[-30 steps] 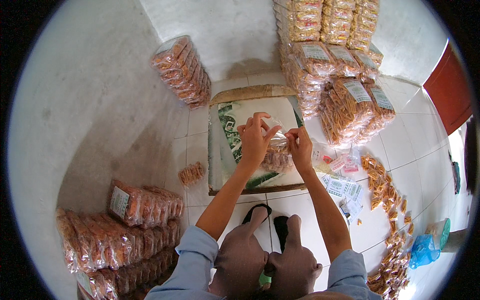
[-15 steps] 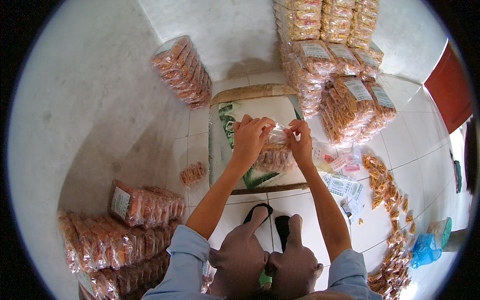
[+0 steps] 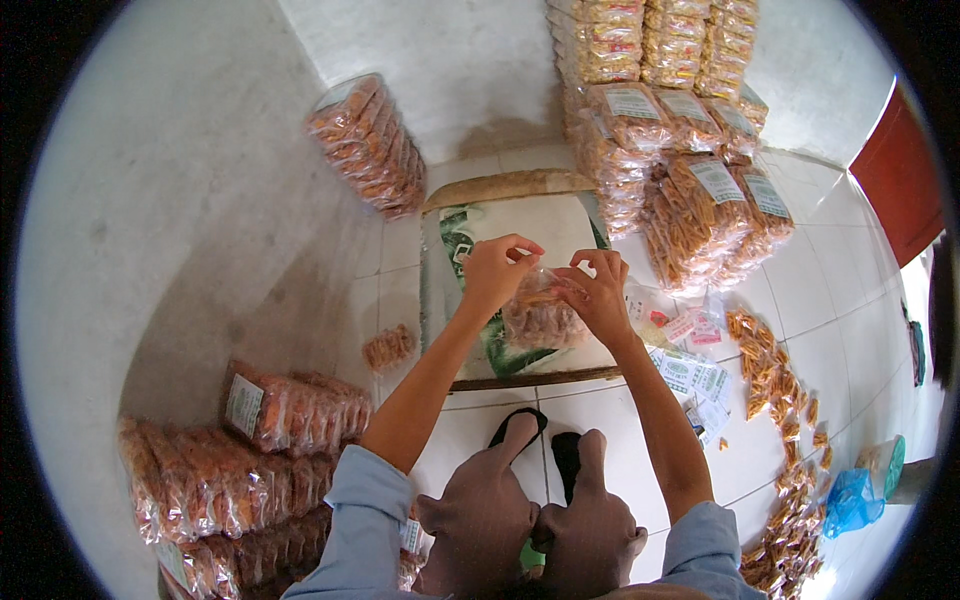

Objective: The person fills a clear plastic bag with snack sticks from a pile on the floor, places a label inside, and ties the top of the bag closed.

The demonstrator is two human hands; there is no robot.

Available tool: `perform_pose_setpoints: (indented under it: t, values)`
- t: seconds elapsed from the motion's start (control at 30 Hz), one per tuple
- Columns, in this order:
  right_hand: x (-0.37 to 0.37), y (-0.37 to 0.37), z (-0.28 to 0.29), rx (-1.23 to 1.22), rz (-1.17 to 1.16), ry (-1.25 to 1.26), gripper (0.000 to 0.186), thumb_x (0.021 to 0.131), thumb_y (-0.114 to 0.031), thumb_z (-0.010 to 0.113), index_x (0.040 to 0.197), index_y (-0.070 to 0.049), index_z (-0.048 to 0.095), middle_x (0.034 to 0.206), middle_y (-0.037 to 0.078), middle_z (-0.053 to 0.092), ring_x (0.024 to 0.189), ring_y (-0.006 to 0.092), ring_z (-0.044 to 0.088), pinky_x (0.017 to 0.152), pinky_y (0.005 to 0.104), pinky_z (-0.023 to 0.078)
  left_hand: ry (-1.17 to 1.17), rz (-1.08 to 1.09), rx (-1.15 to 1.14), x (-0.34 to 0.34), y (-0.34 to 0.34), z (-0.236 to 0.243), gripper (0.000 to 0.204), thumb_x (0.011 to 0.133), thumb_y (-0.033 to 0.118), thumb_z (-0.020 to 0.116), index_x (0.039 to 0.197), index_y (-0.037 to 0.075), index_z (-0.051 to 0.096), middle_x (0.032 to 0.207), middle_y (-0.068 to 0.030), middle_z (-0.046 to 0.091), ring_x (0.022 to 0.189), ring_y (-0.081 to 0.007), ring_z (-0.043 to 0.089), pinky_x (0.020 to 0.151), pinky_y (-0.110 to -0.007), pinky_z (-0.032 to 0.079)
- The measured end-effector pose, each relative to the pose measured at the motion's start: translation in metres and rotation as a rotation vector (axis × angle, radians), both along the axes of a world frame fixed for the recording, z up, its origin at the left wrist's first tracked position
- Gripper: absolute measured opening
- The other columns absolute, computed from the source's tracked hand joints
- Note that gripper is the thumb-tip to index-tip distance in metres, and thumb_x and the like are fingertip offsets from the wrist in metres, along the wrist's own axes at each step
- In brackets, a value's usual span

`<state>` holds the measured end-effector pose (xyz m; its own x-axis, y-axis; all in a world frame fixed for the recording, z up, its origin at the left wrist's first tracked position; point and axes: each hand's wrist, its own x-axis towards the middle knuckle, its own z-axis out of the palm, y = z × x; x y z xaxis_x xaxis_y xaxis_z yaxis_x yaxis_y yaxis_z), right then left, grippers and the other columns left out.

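A clear plastic bag of brown snack sticks (image 3: 540,322) lies on a low table (image 3: 505,365) in front of me. My left hand (image 3: 500,268) is at the upper left of the bag, thumb and fingertips pinched at the loose plastic of its top. From the right, my right hand (image 3: 598,288) grips the bag's gathered top corner, its fingers curled with the index raised. A green and white printed sheet (image 3: 530,225) covers part of the tabletop beneath.
Left stand stacks of packed snack bags (image 3: 215,480), a tall stack (image 3: 370,145) by the wall and one small bag (image 3: 387,347). More bags (image 3: 700,210) are piled back right. Paper labels (image 3: 690,375), loose snack sticks (image 3: 765,370) and a blue plastic bag (image 3: 853,502) lie right.
Both hands have moved slightly down toward me. The bag's top, stretched flat between them earlier, is now folded down and bunched at my right fingers.
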<state>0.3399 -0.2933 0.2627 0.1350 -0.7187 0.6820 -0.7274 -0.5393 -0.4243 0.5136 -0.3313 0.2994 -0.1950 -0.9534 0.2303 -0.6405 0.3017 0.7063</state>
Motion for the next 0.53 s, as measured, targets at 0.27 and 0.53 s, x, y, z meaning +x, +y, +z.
perform_pose_setpoints:
  t: [0.27,0.53]
  values:
    - [0.000,0.001,-0.005,-0.046,0.070,0.098,0.014,0.069,-0.020,0.069,0.080,-0.012,0.065,0.089,-0.002,0.054,0.094,0.0226,0.044,0.082,0.0409,0.030,-0.024,-0.042,-0.057,0.009,0.012,0.005,0.022,0.074,0.025,0.067,0.091,0.011,0.067,0.084,-0.0017,0.064,0.083,-0.0167,0.056,0.079,-0.035,0.040]
    - [0.001,0.003,-0.017,-0.051,0.083,0.040,0.013,0.070,-0.017,0.068,0.083,-0.013,0.065,0.089,-0.001,0.055,0.094,0.0225,0.044,0.081,0.0415,0.030,-0.556,-0.551,0.020,0.022,-0.006,0.025,0.049,0.066,0.040,0.071,0.110,0.020,0.060,0.121,-0.0070,0.042,0.118,-0.0226,0.034,0.099,-0.043,0.023]
